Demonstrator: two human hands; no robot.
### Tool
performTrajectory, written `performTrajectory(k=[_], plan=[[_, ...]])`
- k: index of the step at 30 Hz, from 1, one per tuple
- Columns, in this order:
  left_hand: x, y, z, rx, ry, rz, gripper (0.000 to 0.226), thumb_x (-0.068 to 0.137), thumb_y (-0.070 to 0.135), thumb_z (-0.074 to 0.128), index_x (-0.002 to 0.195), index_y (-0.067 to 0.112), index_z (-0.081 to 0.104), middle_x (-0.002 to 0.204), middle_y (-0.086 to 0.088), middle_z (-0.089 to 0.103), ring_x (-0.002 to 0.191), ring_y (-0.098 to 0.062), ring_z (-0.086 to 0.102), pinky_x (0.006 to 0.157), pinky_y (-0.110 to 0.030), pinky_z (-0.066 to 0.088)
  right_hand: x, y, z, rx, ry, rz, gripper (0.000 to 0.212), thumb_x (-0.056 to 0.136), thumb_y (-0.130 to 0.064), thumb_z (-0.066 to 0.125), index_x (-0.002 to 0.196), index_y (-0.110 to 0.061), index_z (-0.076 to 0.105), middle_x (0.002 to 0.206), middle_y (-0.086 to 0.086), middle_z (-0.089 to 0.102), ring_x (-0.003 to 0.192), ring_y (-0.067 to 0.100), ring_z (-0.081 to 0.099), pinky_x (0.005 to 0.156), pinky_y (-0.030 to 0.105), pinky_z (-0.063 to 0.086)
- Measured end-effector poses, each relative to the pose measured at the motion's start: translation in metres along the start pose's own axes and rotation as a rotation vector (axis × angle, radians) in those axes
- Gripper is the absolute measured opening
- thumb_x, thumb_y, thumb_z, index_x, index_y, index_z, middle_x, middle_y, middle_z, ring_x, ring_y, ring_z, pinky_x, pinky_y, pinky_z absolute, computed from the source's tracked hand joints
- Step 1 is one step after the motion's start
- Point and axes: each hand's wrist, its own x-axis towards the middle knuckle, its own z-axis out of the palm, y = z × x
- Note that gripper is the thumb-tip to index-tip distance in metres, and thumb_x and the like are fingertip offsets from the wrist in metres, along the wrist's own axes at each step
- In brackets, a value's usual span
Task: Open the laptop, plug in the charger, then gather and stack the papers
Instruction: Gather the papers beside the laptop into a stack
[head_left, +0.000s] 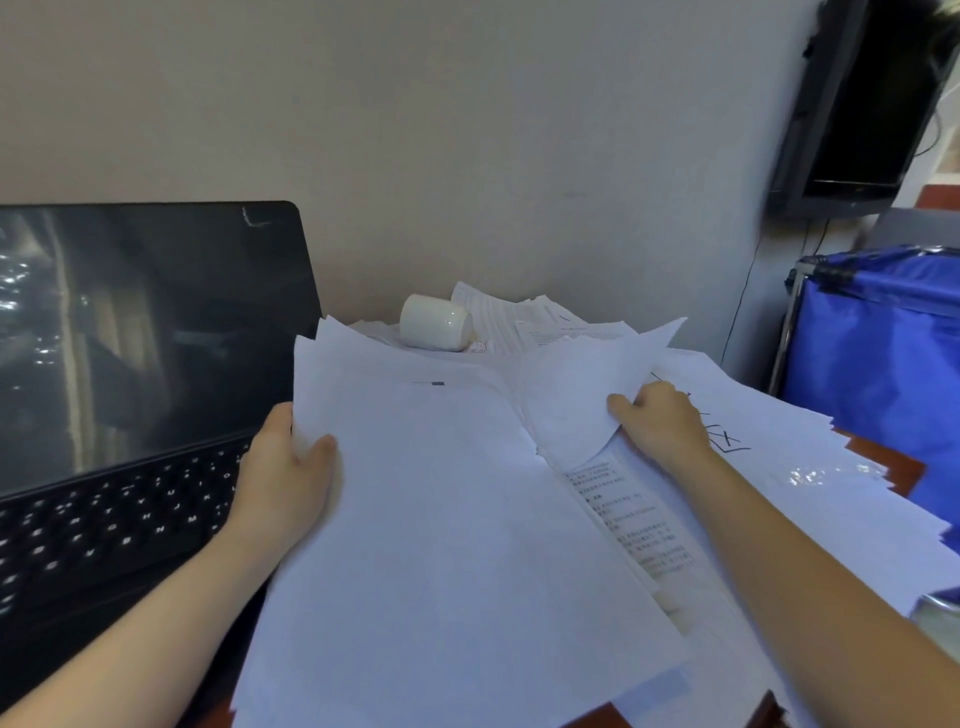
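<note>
A black laptop stands open on the left, its screen dark and its keyboard showing. A loose pile of white papers covers the desk in front of me. My left hand grips the pile's left edge, thumb on top, over the keyboard's right side. My right hand pinches a curled sheet at the middle right. More sheets, one with black pen marks, fan out to the right. No charger is visible.
A white cup lies on its side on papers near the wall. A blue fabric bin stands at the right. A dark monitor hangs on the wall above it. The brown desk edge shows at the right.
</note>
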Motion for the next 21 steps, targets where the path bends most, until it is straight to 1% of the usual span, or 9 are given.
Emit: performTrajectory(k=[2, 4, 6, 8, 10, 12, 14, 19, 21], plan=[[0.000, 0.000, 0.000, 0.004, 0.002, 0.003, 0.014, 0.092, 0.006, 0.051, 0.102, 0.015, 0.047, 0.084, 0.009, 0.052, 0.087, -0.020, 0.051, 0.074, -0.031, 0.037, -0.010, -0.008, 0.001, -0.247, -0.097, -0.058, 0.037, 0.094, -0.037, 0.043, 0.065, -0.014, 0.042, 0.068, 0.002, 0.049, 0.064, 0.021, 0.046, 0.054, 0.027, 0.029], [0.001, 0.000, 0.000, 0.009, 0.005, 0.000, 0.015, 0.092, 0.007, 0.051, 0.103, 0.016, 0.047, 0.084, 0.009, 0.052, 0.088, -0.020, 0.051, 0.076, -0.031, 0.037, -0.018, -0.013, 0.000, -0.406, -0.123, -0.102, 0.038, 0.097, -0.041, 0.035, 0.071, -0.014, 0.043, 0.074, 0.001, 0.050, 0.073, 0.023, 0.048, 0.060, 0.029, 0.032], [0.001, -0.001, 0.000, 0.013, 0.007, 0.000, 0.015, 0.091, 0.006, 0.051, 0.102, 0.015, 0.047, 0.083, 0.012, 0.051, 0.087, -0.020, 0.051, 0.075, -0.031, 0.037, -0.023, -0.017, -0.002, -0.471, -0.103, -0.132, 0.036, 0.099, -0.039, 0.030, 0.079, -0.012, 0.044, 0.083, 0.003, 0.050, 0.078, 0.025, 0.047, 0.066, 0.030, 0.033], [0.000, -0.002, 0.000, 0.023, 0.006, 0.004, 0.014, 0.091, 0.006, 0.051, 0.102, 0.015, 0.047, 0.082, 0.013, 0.051, 0.087, -0.020, 0.051, 0.074, -0.031, 0.037, -0.025, -0.019, -0.004, -0.520, -0.068, -0.135, 0.036, 0.101, -0.036, 0.027, 0.089, -0.012, 0.050, 0.091, 0.007, 0.055, 0.082, 0.026, 0.049, 0.069, 0.030, 0.033], [0.000, -0.002, 0.000, 0.027, 0.005, 0.005, 0.014, 0.092, 0.007, 0.051, 0.102, 0.015, 0.047, 0.083, 0.010, 0.052, 0.087, -0.021, 0.051, 0.075, -0.032, 0.037, -0.024, -0.019, -0.005, -0.585, -0.034, -0.126, 0.042, 0.102, -0.036, 0.023, 0.103, -0.012, 0.057, 0.105, 0.009, 0.061, 0.093, 0.028, 0.055, 0.071, 0.030, 0.033], [0.000, -0.002, 0.000, 0.030, 0.008, 0.006, 0.014, 0.091, 0.007, 0.051, 0.102, 0.014, 0.047, 0.084, 0.009, 0.052, 0.088, -0.021, 0.051, 0.075, -0.032, 0.037, -0.021, -0.017, -0.009, -0.608, 0.009, -0.101, 0.045, 0.103, -0.036, 0.022, 0.112, -0.011, 0.058, 0.114, 0.010, 0.061, 0.104, 0.030, 0.056, 0.073, 0.030, 0.032], [0.000, -0.001, 0.000, 0.031, 0.009, 0.004, 0.013, 0.091, 0.007, 0.052, 0.102, 0.014, 0.047, 0.082, 0.010, 0.051, 0.088, -0.022, 0.051, 0.075, -0.032, 0.037, -0.015, -0.012, -0.014, -0.571, 0.068, -0.050, 0.045, 0.103, -0.034, 0.022, 0.112, -0.010, 0.060, 0.114, 0.011, 0.060, 0.105, 0.032, 0.055, 0.073, 0.031, 0.031], [0.000, -0.002, 0.000, 0.036, 0.009, 0.003, 0.012, 0.091, 0.007, 0.051, 0.100, 0.014, 0.048, 0.080, 0.012, 0.051, 0.085, -0.022, 0.050, 0.073, -0.031, 0.036, -0.004, 0.001, -0.024, -0.454, 0.215, 0.040, 0.044, 0.101, -0.033, 0.030, 0.098, -0.006, 0.064, 0.104, 0.016, 0.064, 0.097, 0.036, 0.058, 0.068, 0.031, 0.031], [-0.001, -0.001, 0.000, 0.039, 0.010, 0.007, 0.012, 0.091, 0.007, 0.052, 0.100, 0.014, 0.048, 0.080, 0.012, 0.051, 0.085, -0.022, 0.051, 0.073, -0.032, 0.036, -0.002, 0.005, -0.025, -0.458, 0.227, 0.056, 0.037, 0.099, -0.030, 0.035, 0.091, -0.008, 0.063, 0.100, 0.015, 0.065, 0.091, 0.034, 0.057, 0.068, 0.030, 0.031]])
